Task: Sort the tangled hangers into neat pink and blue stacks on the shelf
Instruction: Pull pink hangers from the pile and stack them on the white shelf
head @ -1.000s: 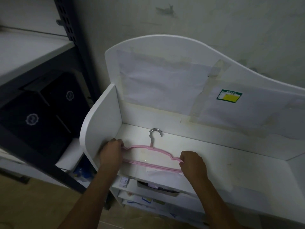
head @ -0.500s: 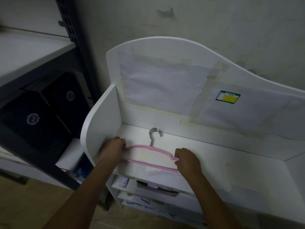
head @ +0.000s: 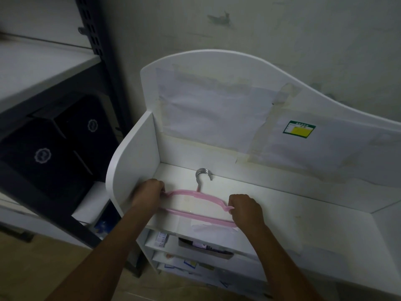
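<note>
A stack of pink hangers (head: 195,194) lies flat on the white shelf (head: 303,216), near its left wall. Their metal hooks (head: 203,173) point toward the back panel. My left hand (head: 147,196) grips the stack's left end. My right hand (head: 246,210) grips the right end, fingers curled over the pink tips. No blue hangers are in view.
The shelf's left side wall (head: 134,161) stands right beside my left hand. A back panel with taped paper and a green-yellow label (head: 299,129) rises behind. Lower shelves (head: 195,253) hold papers and boxes. A dark rack (head: 54,148) with black boxes stands at the left.
My right hand has slid left along the hangers, pushing the right ends together. The left hand stays at the left end.
</note>
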